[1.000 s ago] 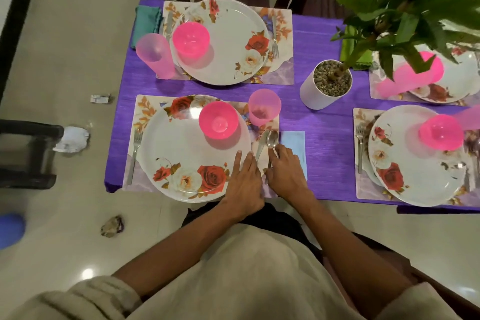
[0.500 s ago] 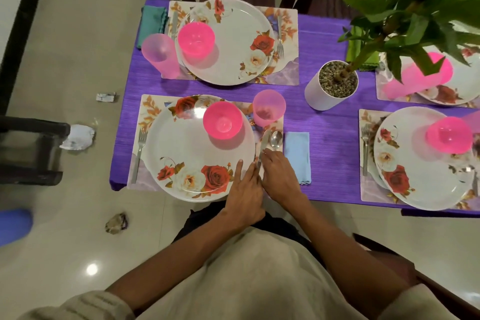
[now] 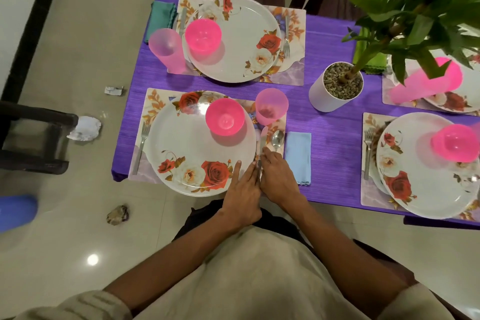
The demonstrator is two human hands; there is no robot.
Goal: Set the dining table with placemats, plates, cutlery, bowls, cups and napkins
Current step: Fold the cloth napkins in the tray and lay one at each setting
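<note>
Purple tablecloth (image 3: 332, 138), rose-patterned white plate (image 3: 192, 153), pink bowl (image 3: 224, 117), blue napkin (image 3: 297, 156).

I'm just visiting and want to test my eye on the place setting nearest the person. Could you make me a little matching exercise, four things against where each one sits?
Things:
1. pink bowl
2. fork
3. blue napkin
4. pink cup

Places:
A. on the purple cloth, right of the spoon
B. on the placemat, left of the plate
C. on the plate, far right part
D. on the placemat's far right corner, beyond the knife

Pairs: 1-C, 2-B, 3-A, 4-D
</note>
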